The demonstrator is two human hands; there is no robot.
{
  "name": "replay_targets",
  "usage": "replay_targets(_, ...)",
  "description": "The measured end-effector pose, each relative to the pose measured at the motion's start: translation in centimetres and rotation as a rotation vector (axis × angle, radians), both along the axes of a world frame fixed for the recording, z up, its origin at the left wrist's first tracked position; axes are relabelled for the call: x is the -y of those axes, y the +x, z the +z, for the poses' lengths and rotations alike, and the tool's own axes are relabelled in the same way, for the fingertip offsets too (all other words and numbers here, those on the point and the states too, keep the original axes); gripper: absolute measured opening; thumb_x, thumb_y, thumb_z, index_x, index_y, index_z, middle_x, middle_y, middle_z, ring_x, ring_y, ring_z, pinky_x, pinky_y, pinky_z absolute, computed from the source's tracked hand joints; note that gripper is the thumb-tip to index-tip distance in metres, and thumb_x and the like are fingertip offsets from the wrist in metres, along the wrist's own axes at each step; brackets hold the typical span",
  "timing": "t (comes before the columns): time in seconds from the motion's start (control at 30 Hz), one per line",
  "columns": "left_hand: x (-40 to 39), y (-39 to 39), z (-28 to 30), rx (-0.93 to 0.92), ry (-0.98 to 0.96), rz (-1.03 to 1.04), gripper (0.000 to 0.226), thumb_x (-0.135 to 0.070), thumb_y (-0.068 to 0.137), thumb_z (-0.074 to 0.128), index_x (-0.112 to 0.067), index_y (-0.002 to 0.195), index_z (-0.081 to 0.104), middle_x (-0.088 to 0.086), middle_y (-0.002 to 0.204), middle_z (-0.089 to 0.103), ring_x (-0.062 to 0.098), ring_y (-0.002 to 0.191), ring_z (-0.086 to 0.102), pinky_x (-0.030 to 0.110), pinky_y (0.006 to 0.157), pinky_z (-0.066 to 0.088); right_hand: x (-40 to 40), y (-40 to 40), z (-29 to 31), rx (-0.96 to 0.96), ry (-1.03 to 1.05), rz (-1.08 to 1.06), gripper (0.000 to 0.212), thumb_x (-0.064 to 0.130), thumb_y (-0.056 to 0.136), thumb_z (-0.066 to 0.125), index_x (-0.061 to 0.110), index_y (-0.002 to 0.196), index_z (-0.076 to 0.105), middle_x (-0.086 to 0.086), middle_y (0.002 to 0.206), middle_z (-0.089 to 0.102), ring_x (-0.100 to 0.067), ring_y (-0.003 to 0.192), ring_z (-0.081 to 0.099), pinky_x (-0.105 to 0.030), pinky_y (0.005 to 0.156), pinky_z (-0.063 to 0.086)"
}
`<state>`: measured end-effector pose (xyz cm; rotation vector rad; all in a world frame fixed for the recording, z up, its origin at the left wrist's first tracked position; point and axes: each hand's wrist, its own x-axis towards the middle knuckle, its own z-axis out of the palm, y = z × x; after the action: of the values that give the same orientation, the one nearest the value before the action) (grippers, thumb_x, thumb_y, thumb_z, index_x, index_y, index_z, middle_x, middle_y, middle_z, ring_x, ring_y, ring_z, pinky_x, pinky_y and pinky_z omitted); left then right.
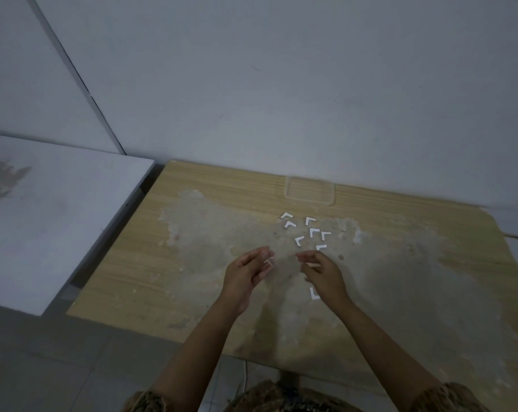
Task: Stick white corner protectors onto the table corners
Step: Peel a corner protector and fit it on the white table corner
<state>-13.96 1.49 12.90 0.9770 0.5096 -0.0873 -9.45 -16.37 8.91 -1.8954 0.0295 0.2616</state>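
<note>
With one white corner protector (268,262) pinched at our left hand (249,273) fingertips and our right hand (321,273) loosely curled beside it, apparently empty, we should peel its backing cleanly.

A protector (313,293) lies half hidden under the right hand (326,276), just behind its fingers (306,257); another (312,265) shows only as a sliver beneath them. Something small and white (268,262) at the left fingers (265,254) is too blurred to identify. The counter (430,292) runs off the right edge.
</note>
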Motion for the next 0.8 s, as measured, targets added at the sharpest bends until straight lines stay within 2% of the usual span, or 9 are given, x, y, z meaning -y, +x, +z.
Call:
replay_targets(0.1,-0.9,-0.8,0.4,0.032,-0.009,0.001,0.023,-0.006,0.087,0.061,-0.006,0.11,0.066,0.013,0.106,0.071,0.019,0.093,0.069,0.021,0.075,0.057,-2.3,-1.4,3.0,0.111,0.033,0.134,0.024,0.012,0.089,0.065,0.023,0.11,0.068,0.014,0.107,0.069,-0.003,0.092,0.066,-0.02,0.079,0.054)
replay_targets(0.17,-1.4,-1.5,0.8,0.05,-0.023,-0.001,0.027,-0.005,0.087,0.06,-0.005,0.115,0.064,0.012,0.104,0.071,0.019,0.093,0.069,0.021,0.077,0.057,-3.5,-2.2,4.4,0.125,0.052,0.212,0.028,0.019,0.087,0.069,0.023,0.115,0.068,0.014,0.109,0.068,0.001,0.09,0.066,-0.016,0.078,0.053)
replay_targets(0.27,-2.2,-2.7,1.3,0.074,-0.023,0.022,0.029,-0.007,0.088,0.061,-0.003,0.116,0.063,0.013,0.108,0.07,0.018,0.095,0.069,0.021,0.079,0.057,-5.2,-3.3,5.6,0.126,0.096,0.243,0.031,0.026,0.082,0.074,0.025,0.113,0.068,0.013,0.109,0.069,-0.005,0.089,0.068,-0.024,0.079,0.057)
replay_targets(0.4,-3.2,-5.1,2.1,0.091,-0.023,0.081,0.023,-0.008,0.091,0.057,-0.004,0.111,0.065,0.008,0.101,0.072,0.012,0.089,0.07,0.017,0.075,0.056,-6.5,-4.8,6.3,0.123,0.145,0.291,0.038,0.028,0.079,0.077,0.029,0.116,0.066,0.01,0.104,0.068,-0.005,0.084,0.068,-0.018,0.073,0.055)
replay_targets(0.63,-3.7,-9.7,3.3,0.096,-0.001,0.23,0.016,-0.009,0.091,0.056,-0.009,0.1,0.069,0.005,0.089,0.075,0.01,0.082,0.071,0.016,0.07,0.055,-7.9,-7.0,7.0,0.171,0.113,0.446,0.039,0.03,0.077,0.079,0.032,0.114,0.067,0.01,0.102,0.067,-0.006,0.08,0.067,-0.026,0.071,0.057)
replay_targets(0.8,-3.4,-12.7,3.3,0.112,0.025,0.315,0.017,-0.009,0.092,0.056,-0.009,0.102,0.069,0.005,0.091,0.075,0.009,0.085,0.071,0.014,0.069,0.054,-8.3,-8.8,7.1,0.217,0.127,0.546,0.036,0.035,0.077,0.078,0.035,0.112,0.066,0.013,0.103,0.066,-0.005,0.084,0.065,-0.03,0.071,0.057)
